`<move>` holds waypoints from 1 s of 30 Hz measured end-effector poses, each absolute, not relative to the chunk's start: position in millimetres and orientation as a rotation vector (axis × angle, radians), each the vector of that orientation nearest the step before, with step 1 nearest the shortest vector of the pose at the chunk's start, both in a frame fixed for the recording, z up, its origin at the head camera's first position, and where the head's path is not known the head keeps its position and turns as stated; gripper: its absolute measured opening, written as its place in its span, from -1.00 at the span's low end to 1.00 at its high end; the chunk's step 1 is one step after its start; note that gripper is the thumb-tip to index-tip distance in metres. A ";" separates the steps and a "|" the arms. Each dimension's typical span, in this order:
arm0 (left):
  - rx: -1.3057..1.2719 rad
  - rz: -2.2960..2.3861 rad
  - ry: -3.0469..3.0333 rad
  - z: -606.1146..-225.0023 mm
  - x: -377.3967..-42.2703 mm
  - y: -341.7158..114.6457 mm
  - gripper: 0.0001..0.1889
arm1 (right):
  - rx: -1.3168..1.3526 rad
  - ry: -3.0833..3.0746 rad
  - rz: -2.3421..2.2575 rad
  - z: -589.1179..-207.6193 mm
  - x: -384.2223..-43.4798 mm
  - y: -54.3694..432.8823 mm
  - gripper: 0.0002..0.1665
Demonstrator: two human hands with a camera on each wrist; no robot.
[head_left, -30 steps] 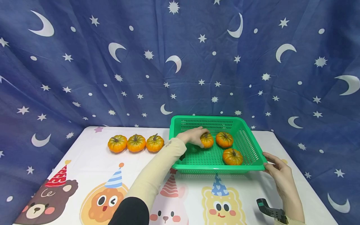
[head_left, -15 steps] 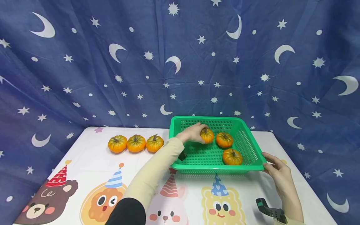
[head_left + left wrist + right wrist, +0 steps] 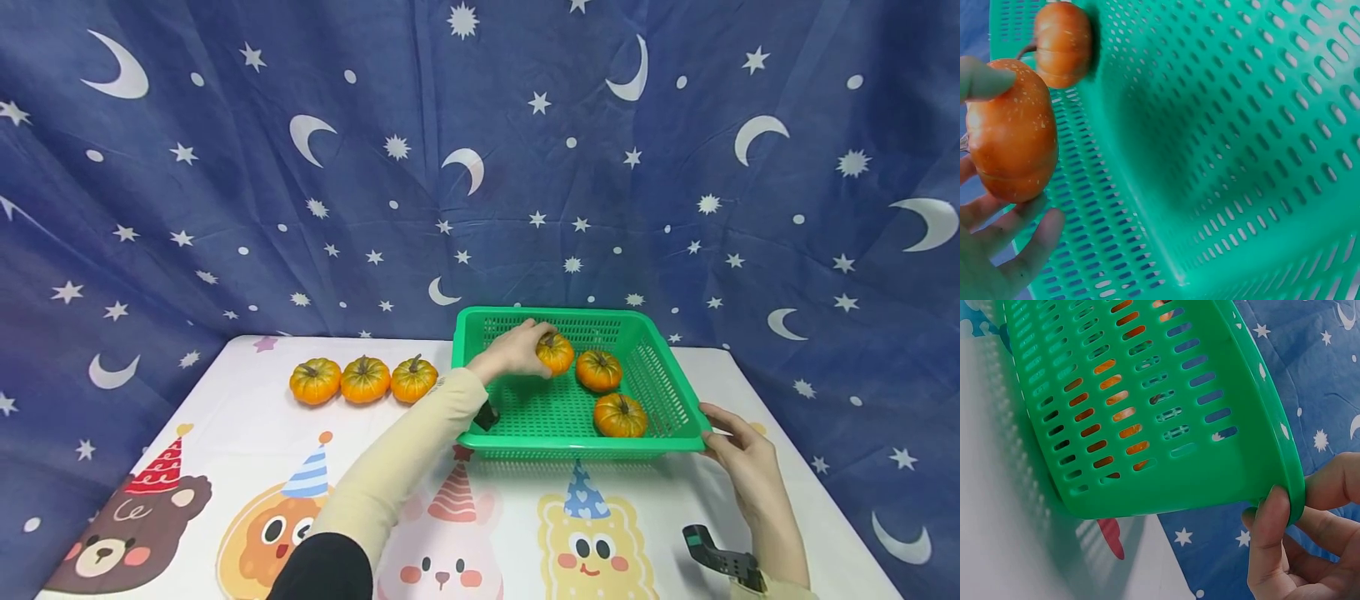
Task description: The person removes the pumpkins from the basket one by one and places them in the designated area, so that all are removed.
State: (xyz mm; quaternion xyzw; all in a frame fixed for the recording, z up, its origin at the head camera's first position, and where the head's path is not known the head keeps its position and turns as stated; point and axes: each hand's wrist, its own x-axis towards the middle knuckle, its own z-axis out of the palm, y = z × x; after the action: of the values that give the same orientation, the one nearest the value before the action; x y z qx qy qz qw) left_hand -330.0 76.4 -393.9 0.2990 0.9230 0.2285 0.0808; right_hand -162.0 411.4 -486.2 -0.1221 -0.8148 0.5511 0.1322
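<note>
In the head view, my left hand [image 3: 517, 350] reaches into the green plastic basket [image 3: 585, 445] and grips a small orange pumpkin [image 3: 557, 356]. The left wrist view has this pumpkin [image 3: 1016, 137] between thumb and fingers, above the perforated basket floor. Two other pumpkins lie in the basket: one toward the back [image 3: 598, 371], one near the front right [image 3: 620, 415]. My right hand [image 3: 746, 454] pinches the basket's front right corner. From the right wrist, thumb and fingers show round the rim [image 3: 1282, 444], and orange shows through the slots.
A row of three pumpkins [image 3: 365, 380] stands on the table to the left of the basket. The white tablecloth [image 3: 247, 433] has cartoon animals and party hats printed on it. Behind the table hangs a blue curtain [image 3: 337, 208] with moons and stars.
My left hand has raised the gripped pumpkin a little from its earlier, lower position in the basket. My right hand keeps its place on the basket corner.
</note>
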 end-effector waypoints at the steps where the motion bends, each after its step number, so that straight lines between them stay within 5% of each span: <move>1: 0.898 0.691 2.759 -392.0 -328.8 76.1 -0.20 | -0.362 -2.348 1.602 -490.6 -163.7 413.5 -0.46; 23: 0.945 0.724 2.795 -352.6 -298.4 55.5 -0.17 | -0.467 -2.442 1.518 -432.9 -140.7 368.7 -0.44; 30: 0.938 0.733 2.825 -342.0 -285.3 43.7 -0.16 | -0.375 -2.395 1.572 -490.0 -164.6 414.1 -0.45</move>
State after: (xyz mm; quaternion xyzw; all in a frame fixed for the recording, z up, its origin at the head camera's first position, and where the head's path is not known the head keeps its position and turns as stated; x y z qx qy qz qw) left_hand -285.3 43.7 -342.0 0.3057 0.9209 0.2390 0.0377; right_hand -164.6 414.1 -490.0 -0.1286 -0.8223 0.5398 0.1259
